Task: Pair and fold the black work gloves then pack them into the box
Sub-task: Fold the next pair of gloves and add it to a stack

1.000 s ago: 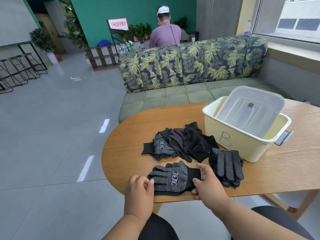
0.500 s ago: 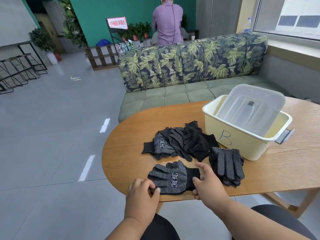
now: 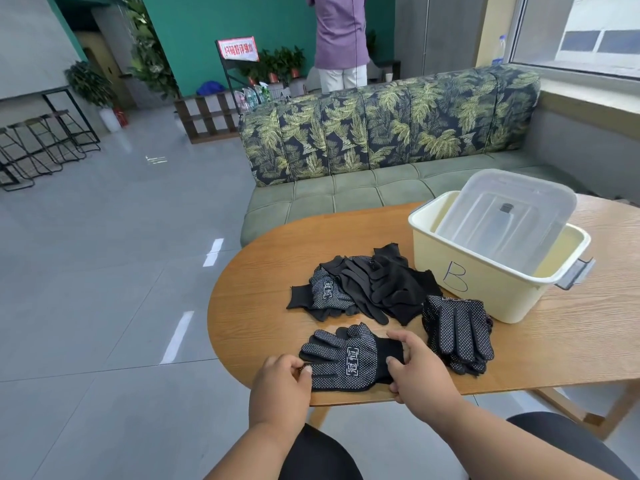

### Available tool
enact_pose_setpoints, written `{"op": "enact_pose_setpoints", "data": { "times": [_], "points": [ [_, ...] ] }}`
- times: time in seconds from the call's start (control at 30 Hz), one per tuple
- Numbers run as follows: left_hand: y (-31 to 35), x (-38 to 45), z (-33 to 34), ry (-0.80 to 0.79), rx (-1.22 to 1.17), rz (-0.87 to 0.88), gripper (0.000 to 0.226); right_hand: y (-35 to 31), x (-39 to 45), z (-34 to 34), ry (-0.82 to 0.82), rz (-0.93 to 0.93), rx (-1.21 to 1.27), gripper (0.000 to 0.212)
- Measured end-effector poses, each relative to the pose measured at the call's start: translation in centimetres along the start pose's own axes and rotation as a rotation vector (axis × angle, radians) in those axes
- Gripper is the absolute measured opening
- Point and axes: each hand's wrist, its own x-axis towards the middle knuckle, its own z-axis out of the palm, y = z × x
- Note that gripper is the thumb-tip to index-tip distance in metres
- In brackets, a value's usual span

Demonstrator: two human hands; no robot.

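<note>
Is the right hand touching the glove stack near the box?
Apart. The head view shows bare table between the right hand and the glove stack.

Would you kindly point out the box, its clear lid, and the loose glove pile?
box (image 3: pixel 450 271), head view, front wall by the B.
clear lid (image 3: pixel 519 199), head view, upper panel.
loose glove pile (image 3: pixel 388 285), head view, middle.

Black white-dotted gloves (image 3: pixel 346 362), cream box (image 3: pixel 485 289)
</note>
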Motion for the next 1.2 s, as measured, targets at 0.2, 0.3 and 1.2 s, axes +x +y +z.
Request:
{"op": "enact_pose_setpoints", "data": {
  "times": [0.2, 0.3, 1.2],
  "points": [
    [0.0, 0.4, -0.2, -0.037, -0.028, -0.083, 0.014, 0.1, 0.1, 0.1, -0.001, 0.010, 0.034, 0.036],
    [0.1, 1.0, -0.7, -0.063, -0.072, -0.114, 0.005, 0.3, 0.3, 0.1, -0.003, 0.017, 0.050, 0.034],
    [1.7, 5.0, -0.2, -0.049, 0.018, -0.036, 0.028, 1.6, 1.3, 0.6, -0.009, 0.017, -0.105, 0.032]
  ]
}}
